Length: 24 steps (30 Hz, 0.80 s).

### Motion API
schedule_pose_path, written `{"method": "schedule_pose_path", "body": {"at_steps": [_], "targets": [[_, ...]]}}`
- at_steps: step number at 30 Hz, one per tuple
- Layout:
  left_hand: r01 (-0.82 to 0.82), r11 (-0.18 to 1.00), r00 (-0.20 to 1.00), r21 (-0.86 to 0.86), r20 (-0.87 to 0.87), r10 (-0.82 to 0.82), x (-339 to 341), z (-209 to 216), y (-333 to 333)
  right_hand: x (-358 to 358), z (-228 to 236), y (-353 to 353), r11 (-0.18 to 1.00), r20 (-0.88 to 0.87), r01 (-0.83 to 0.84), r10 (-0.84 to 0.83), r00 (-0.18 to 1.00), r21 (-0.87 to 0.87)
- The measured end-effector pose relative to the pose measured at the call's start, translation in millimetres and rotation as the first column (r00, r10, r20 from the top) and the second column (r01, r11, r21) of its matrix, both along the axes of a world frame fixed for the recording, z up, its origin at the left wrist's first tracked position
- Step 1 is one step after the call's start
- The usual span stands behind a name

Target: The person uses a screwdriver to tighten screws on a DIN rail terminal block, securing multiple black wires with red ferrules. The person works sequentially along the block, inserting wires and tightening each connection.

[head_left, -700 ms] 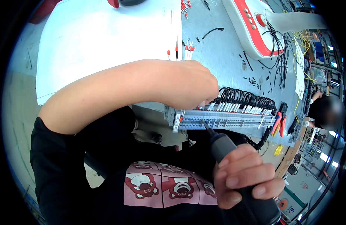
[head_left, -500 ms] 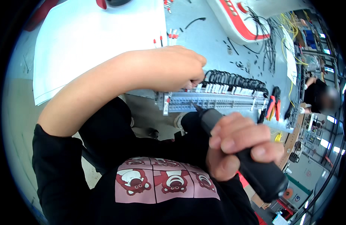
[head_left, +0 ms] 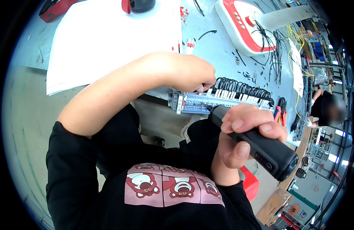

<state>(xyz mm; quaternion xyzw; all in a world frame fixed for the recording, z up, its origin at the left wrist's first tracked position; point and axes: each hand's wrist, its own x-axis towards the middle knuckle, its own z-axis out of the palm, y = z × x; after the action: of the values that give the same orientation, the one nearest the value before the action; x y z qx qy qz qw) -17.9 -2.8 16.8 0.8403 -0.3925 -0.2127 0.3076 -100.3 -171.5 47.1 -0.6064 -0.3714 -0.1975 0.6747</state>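
My right hand [head_left: 251, 138] is wrapped round a black electric screwdriver [head_left: 263, 153], thumb underneath. Its bit points left and away, its tip at or just above the near side of a terminal block strip [head_left: 196, 108]; whether it touches I cannot tell. A row of looped black wires [head_left: 244, 88] with white marker sleeves runs along the strip's far side. My left hand [head_left: 196, 74] is closed at the left end of these loops, fingertips pressed together against the strip. What they pinch is mostly hidden by the hand.
Large white paper sheets [head_left: 115, 38] cover the table's left. Beyond the strip lie red-tipped ferrules [head_left: 190, 44], black scraps and a white-and-red appliance base [head_left: 242, 32]. Red-handled pliers [head_left: 280, 111] lie at the strip's right end. Another person [head_left: 325, 101] is at far right.
The whole view has shifted, so the table and strip appear farther right. The screwdriver's rear end has swung up and away, its bit staying at the strip. My left hand keeps its place by the wires.
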Motion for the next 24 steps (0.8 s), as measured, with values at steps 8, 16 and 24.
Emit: {"method": "schedule_pose_path", "body": {"at_steps": [8,16,24], "targets": [[-0.005,1.000,1.000,-0.013,0.016,0.005,1.0,-5.4,4.4,-7.4,-1.4,5.5,0.996,-0.038,0.018,-0.014,0.999,0.083],[0.038,0.999,0.997,-0.037,0.073,-0.036,5.5,-5.1,9.2,-8.2,-0.3,11.4,0.996,-0.058,0.068,-0.064,0.996,0.066],[-0.033,0.994,0.999,-0.102,0.010,0.034,8.0,-9.1,12.8,-7.1,1.2,5.7,0.997,-0.070,0.072,-0.071,0.995,0.018]]}}
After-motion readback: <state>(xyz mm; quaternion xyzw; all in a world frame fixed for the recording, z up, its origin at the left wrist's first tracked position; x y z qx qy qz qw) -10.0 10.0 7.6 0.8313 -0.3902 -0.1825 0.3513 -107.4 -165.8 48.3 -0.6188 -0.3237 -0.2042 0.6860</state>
